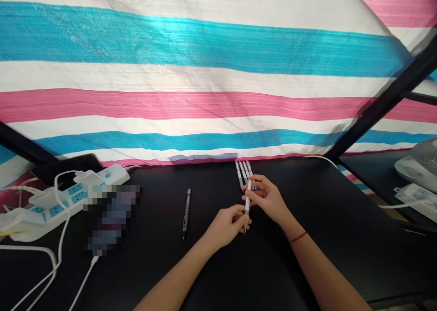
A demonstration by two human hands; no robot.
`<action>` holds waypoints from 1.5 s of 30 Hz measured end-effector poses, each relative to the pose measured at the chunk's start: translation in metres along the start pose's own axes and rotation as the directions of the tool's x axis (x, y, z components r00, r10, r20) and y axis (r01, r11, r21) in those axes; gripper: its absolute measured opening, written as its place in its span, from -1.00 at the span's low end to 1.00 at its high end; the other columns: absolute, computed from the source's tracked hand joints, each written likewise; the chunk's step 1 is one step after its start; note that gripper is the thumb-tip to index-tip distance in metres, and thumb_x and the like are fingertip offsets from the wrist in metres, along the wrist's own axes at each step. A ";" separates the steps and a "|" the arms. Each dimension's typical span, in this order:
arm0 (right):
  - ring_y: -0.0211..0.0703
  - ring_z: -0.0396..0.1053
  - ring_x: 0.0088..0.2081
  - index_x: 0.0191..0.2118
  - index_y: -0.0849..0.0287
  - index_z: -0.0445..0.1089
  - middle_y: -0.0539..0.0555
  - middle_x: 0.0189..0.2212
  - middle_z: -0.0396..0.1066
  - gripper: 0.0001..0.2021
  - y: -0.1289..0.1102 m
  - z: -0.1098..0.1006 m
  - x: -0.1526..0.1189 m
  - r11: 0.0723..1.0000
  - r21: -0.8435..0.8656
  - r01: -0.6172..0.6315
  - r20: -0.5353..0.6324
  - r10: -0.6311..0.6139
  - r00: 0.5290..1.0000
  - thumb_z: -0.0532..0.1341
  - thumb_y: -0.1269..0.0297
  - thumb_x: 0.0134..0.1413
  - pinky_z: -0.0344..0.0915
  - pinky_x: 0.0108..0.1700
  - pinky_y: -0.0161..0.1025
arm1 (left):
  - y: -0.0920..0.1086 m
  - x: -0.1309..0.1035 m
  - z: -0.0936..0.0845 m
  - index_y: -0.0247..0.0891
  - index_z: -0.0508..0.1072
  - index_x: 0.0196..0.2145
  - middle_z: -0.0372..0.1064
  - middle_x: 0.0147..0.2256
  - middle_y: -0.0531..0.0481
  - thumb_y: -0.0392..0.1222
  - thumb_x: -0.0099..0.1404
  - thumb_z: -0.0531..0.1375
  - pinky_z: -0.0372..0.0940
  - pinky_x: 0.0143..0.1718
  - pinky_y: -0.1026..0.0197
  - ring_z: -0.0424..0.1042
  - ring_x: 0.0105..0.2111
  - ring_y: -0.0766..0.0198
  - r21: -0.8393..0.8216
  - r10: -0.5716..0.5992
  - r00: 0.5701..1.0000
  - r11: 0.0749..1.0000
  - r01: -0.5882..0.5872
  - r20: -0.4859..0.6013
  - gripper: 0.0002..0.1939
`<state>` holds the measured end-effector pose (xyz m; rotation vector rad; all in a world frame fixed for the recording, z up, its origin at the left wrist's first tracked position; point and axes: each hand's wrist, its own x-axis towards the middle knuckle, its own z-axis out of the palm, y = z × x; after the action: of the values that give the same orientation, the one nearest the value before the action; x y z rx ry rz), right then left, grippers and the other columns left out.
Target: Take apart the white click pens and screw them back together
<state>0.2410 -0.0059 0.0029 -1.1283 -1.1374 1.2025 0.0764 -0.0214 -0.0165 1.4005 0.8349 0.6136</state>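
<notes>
Both hands hold one white pen (247, 204) above the black table, its tip pointing down toward me. My left hand (228, 225) pinches it near the tip end. Higher up the barrel, my right hand (268, 196) grips it between thumb and fingers. Just behind my right hand lie several white pens (243, 172) side by side, their near ends partly hidden by the fingers. To the left of my left hand, a dark grey pen (186, 214) lies alone on the table.
A white power strip (64, 205) with plugs and white cables (63, 229) takes up the left side. Beside it lies a blurred-out phone (114, 222) on a cable. A striped tarp (205, 106) hangs behind the black table (157, 274). At right stand a black post (372, 106) and a fan (425, 158).
</notes>
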 end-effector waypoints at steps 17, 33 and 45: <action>-0.02 0.52 -0.39 -0.10 0.13 0.26 0.10 -0.30 0.48 -0.51 -0.002 -0.004 0.001 1.000 0.023 -0.008 0.018 0.008 1.000 0.38 0.13 -0.19 0.48 -0.48 -0.19 | 0.001 0.001 -0.001 -0.30 0.40 -0.07 0.45 -0.34 -0.10 -0.11 0.25 0.12 0.36 -0.34 0.19 0.44 -0.38 0.25 -0.012 0.011 1.000 1.000 -0.011 0.022 -0.67; -0.02 0.51 -0.36 -0.09 0.11 0.23 0.09 -0.28 0.47 -0.54 -0.003 -0.008 0.001 1.000 -0.005 0.015 0.067 -0.015 0.998 0.36 0.14 -0.12 0.49 -0.43 -0.17 | 0.000 0.001 0.000 -0.32 0.39 -0.06 0.43 -0.34 -0.08 -0.14 0.25 0.12 0.34 -0.32 0.20 0.42 -0.39 0.29 -0.034 -0.011 1.000 0.999 0.012 0.020 -0.67; 0.00 0.51 -0.34 -0.08 0.12 0.26 0.11 -0.28 0.46 -0.54 -0.005 -0.007 -0.001 1.000 0.005 0.023 0.077 -0.023 0.997 0.35 0.13 -0.11 0.48 -0.39 -0.13 | 0.000 0.000 0.000 -0.31 0.39 -0.08 0.45 -0.33 -0.09 -0.13 0.24 0.14 0.35 -0.31 0.19 0.44 -0.36 0.27 -0.027 -0.004 1.000 1.000 0.004 0.016 -0.68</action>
<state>0.2483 -0.0074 0.0067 -1.0711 -1.2026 1.2390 0.0763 -0.0209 -0.0168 1.3770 0.8133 0.6076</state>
